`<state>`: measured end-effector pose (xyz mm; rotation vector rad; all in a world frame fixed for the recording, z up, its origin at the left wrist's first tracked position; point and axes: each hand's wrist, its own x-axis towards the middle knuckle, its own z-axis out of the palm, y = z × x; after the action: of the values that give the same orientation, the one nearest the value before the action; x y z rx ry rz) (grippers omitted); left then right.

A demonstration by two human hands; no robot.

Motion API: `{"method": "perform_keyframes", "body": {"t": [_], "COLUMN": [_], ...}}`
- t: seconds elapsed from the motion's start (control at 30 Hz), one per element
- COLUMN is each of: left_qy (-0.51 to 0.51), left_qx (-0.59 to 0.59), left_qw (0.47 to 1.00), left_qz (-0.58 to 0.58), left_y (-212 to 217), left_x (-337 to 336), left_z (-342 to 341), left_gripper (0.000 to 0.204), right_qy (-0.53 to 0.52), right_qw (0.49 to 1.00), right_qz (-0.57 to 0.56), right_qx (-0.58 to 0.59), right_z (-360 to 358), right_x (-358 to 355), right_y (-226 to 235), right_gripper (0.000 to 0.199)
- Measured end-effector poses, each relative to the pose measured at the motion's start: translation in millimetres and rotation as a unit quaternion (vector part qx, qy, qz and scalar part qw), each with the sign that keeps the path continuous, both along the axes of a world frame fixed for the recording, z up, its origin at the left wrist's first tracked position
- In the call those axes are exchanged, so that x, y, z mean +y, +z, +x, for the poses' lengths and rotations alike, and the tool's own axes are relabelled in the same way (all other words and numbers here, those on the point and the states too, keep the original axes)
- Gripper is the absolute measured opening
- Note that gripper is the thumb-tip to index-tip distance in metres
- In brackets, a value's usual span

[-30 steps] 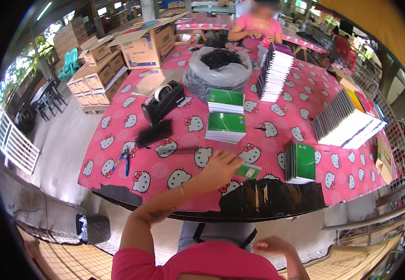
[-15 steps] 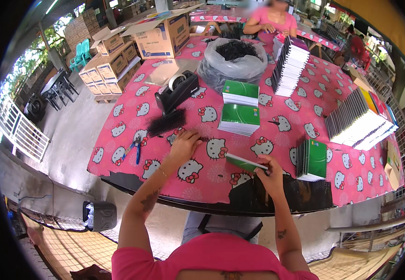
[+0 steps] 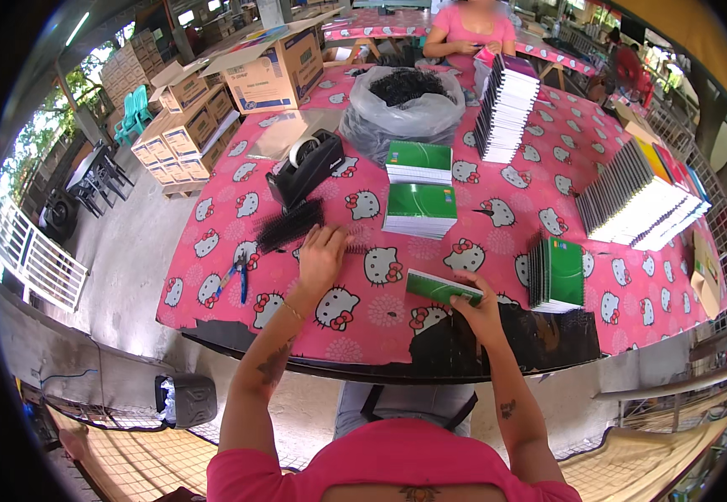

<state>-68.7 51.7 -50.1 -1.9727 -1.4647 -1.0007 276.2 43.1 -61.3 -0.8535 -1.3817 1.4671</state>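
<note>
My right hand [image 3: 477, 308] grips a small green-covered notebook [image 3: 440, 288] by its right end, thumb on the cover, tilted above the table's front part. My left hand [image 3: 323, 255] rests on the tablecloth with bent fingers around a thin black spiral binding coil [image 3: 357, 249], whose end shows past the fingertips. Just beyond that hand lies a heap of black coils [image 3: 290, 224]. Blue-handled pliers [image 3: 243, 280] lie to its left. Two piles of green notebooks, the nearer pile [image 3: 420, 209] and the farther pile [image 3: 418, 161], stand ahead of my hands.
A black tape dispenser [image 3: 306, 171] and a plastic bag of coils [image 3: 397, 117] stand farther back. Bound notebooks [image 3: 566, 274] stand at right, with larger stacks [image 3: 644, 201] beyond. Cardboard boxes [image 3: 275, 74] sit at the far left. Across the table is another person [image 3: 470, 35].
The notebook in my right hand has tipped so more of its green cover shows. My left hand has shifted slightly, staying by the coils. The whole view has moved a little.
</note>
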Motion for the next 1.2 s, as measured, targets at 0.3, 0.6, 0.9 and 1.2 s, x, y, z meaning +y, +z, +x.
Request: {"method": "perform_keyframes", "body": {"t": [0.3, 0.6, 0.9, 1.2], "left_qy": [-0.144, -0.176, -0.168, -0.174], "left_qx": [-0.414, -0.330, -0.321, -0.261], "left_qw": [0.877, 0.897, 0.901, 0.909], "left_qz": [-0.196, -0.234, -0.240, -0.276], "left_y": [32.2, 26.0, 36.8, 35.1], "left_x": [-54.3, -57.2, -45.1, -35.8], "left_z": [102.1, 101.1, 96.8, 87.8], "left_gripper": [0.020, 0.023, 0.020, 0.017], "right_qy": [0.016, 0.036, 0.009, 0.024], "right_qw": [0.999, 0.998, 0.997, 0.999], "right_qz": [-0.002, 0.040, 0.054, 0.000], "right_qx": [-0.039, -0.042, -0.046, -0.039], "right_z": [3.2, 3.6, 4.4, 7.4], "right_x": [2.1, 3.2, 6.9, 3.5], "right_y": [-6.6, -6.8, -22.1, -17.9], "right_gripper": [0.040, 0.033, 0.032, 0.028]}}
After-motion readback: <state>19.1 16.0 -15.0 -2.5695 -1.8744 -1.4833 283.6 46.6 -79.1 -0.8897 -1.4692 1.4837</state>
